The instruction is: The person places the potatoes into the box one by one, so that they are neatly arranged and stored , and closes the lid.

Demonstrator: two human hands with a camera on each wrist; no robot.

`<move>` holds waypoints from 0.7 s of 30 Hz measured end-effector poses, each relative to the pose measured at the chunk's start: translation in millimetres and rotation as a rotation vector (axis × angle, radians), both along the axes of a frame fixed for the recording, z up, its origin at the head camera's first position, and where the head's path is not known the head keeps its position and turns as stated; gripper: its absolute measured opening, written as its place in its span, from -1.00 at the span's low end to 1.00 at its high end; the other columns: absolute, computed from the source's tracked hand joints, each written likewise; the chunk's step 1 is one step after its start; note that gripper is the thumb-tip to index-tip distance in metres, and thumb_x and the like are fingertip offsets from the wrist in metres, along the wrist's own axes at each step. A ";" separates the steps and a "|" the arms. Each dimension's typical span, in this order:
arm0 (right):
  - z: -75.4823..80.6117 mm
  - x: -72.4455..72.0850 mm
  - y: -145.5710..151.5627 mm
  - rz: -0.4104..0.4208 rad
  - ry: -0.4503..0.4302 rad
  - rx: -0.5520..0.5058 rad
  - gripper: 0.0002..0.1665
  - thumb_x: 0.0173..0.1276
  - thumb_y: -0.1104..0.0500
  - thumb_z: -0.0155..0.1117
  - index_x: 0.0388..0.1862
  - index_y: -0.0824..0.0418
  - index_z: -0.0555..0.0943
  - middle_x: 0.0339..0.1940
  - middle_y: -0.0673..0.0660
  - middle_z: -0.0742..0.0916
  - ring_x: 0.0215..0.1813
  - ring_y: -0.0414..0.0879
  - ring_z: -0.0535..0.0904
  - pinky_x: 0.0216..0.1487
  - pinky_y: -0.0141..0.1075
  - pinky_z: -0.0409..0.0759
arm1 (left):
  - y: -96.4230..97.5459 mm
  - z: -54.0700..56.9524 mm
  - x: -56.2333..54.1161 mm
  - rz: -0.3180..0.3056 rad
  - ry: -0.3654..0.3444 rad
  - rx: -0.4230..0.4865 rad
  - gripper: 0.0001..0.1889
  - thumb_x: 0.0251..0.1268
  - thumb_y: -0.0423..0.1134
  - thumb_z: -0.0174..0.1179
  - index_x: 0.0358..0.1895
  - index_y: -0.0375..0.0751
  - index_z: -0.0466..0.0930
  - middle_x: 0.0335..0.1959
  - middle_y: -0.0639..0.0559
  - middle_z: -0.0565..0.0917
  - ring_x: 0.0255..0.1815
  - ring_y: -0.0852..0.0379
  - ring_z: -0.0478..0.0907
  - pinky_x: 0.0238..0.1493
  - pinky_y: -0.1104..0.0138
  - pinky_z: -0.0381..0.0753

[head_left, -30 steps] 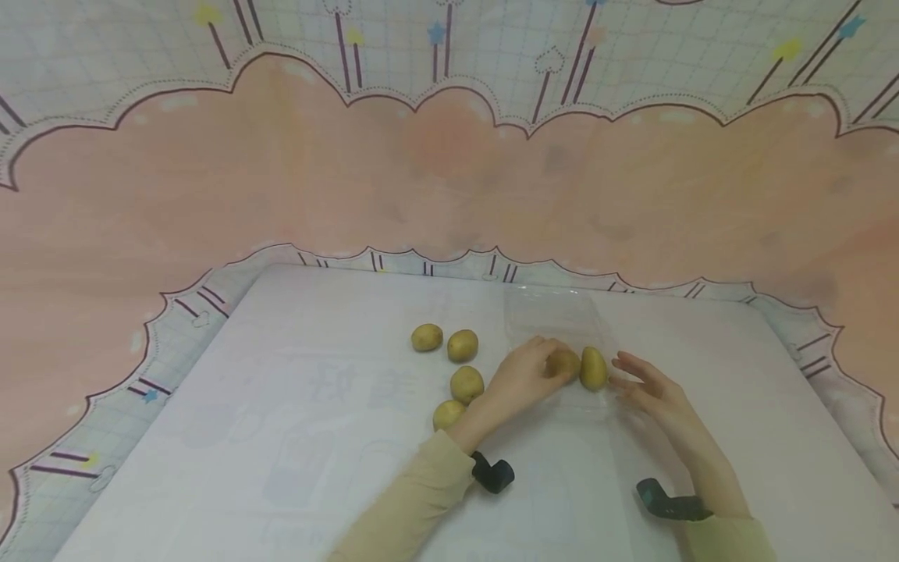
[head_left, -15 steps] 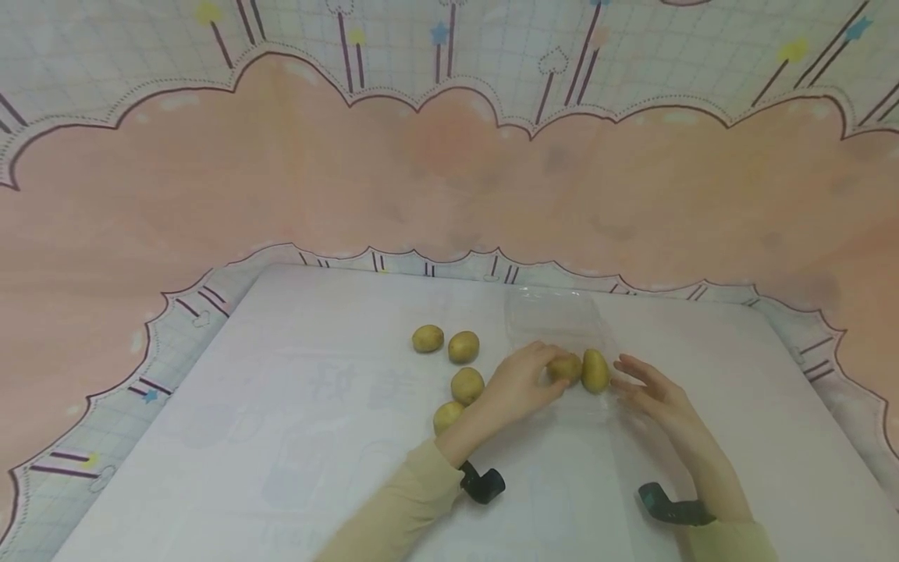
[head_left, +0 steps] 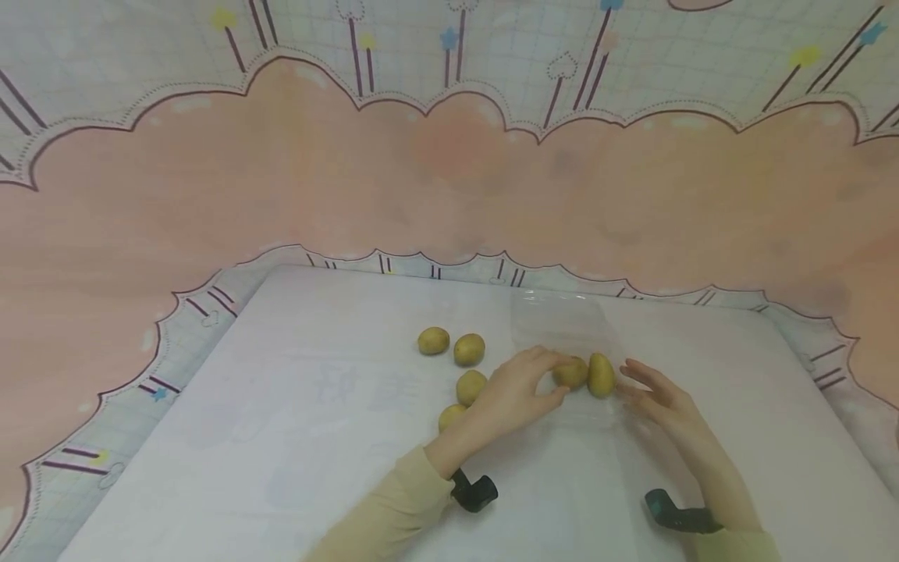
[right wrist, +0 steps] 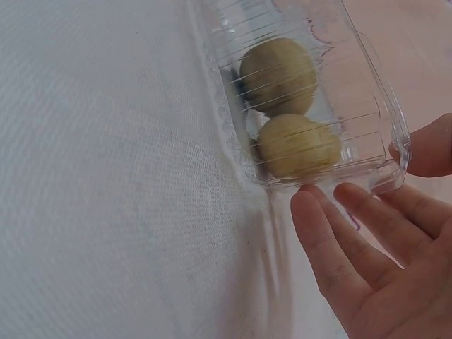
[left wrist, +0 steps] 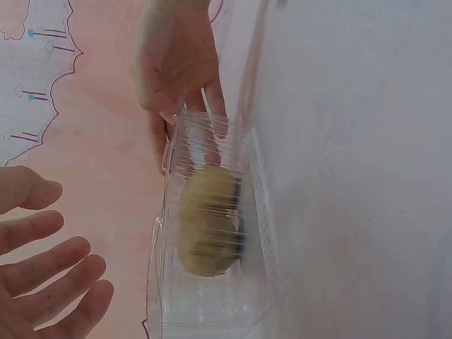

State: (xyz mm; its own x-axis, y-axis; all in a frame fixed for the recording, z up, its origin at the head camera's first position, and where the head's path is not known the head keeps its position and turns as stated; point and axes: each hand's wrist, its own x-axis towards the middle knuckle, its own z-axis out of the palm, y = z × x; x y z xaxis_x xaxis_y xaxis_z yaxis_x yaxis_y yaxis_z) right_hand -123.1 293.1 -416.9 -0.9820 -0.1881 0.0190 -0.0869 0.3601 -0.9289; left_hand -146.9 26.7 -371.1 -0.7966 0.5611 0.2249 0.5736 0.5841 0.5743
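Note:
Two potatoes, a rounder one [head_left: 571,374] and a longer one [head_left: 601,375], sit side by side in a clear plastic clamshell box [right wrist: 360,166], at its right end. The box's lid [head_left: 558,316] lies folded back behind it. Over the left side of the box is my left hand [head_left: 516,390], fingers spread around the rounder potato; the left wrist view shows these fingers [left wrist: 56,282] loose and apart from the potatoes. My right hand [head_left: 660,402] steadies the box's right end, with relaxed fingertips at the outer wall and the thumb [right wrist: 427,147] by the rim.
Several more potatoes lie on the white table [head_left: 316,437] left of the box, such as one [head_left: 433,340] at the back. My left forearm [head_left: 393,499] crosses in front of the nearest potato [head_left: 452,418]. A patterned backdrop [head_left: 449,187] rises behind the table.
My left hand has let go of the rounder potato, its fingers loosening and drawing back slightly to the left. The right hand stays at the box's end. The head view has shifted a little.

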 end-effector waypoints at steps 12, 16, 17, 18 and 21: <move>-1.3 -0.4 0.7 0.012 0.016 -0.015 -0.34 0.46 0.24 0.05 0.47 0.33 0.14 0.14 -0.44 0.42 0.04 -0.62 0.50 -0.04 -0.60 0.53 | -17.2 1.7 7.6 0.014 0.016 0.021 -0.58 0.33 -0.10 0.15 0.24 -0.01 0.48 0.20 0.14 0.58 0.26 0.16 0.48 0.28 0.33 0.47; -2.1 0.5 1.2 0.019 0.025 -0.029 -0.36 0.45 0.27 0.04 0.47 0.30 0.16 0.13 -0.47 0.44 0.04 -0.59 0.52 -0.05 -0.60 0.53 | -22.9 0.6 9.3 0.023 -0.003 0.008 -0.59 0.34 -0.09 0.15 0.24 0.00 0.48 0.20 0.14 0.57 0.26 0.15 0.48 0.24 0.30 0.50; -2.4 0.7 1.4 0.024 0.029 -0.032 -0.36 0.45 0.28 0.03 0.47 0.29 0.17 0.12 -0.48 0.45 0.04 -0.59 0.53 -0.05 -0.61 0.53 | -24.5 0.2 9.9 0.030 -0.002 0.000 -0.59 0.34 -0.09 0.15 0.23 0.02 0.49 0.19 0.14 0.57 0.26 0.15 0.48 0.20 0.30 0.53; -2.6 0.9 1.6 0.026 0.034 -0.038 -0.36 0.45 0.30 0.03 0.47 0.29 0.17 0.12 -0.49 0.45 0.04 -0.58 0.53 -0.05 -0.61 0.53 | -26.0 -0.3 10.6 0.037 0.000 -0.008 -0.60 0.34 -0.08 0.15 0.23 0.03 0.49 0.19 0.14 0.57 0.25 0.15 0.49 0.17 0.29 0.55; -2.5 0.9 1.8 0.029 0.039 -0.040 -0.37 0.44 0.31 0.03 0.47 0.29 0.18 0.12 -0.49 0.46 0.04 -0.57 0.54 -0.05 -0.61 0.54 | -31.0 -2.0 12.3 0.061 0.011 -0.025 -0.61 0.33 -0.06 0.16 0.21 0.07 0.50 0.17 0.16 0.58 0.23 0.16 0.50 0.07 0.28 0.59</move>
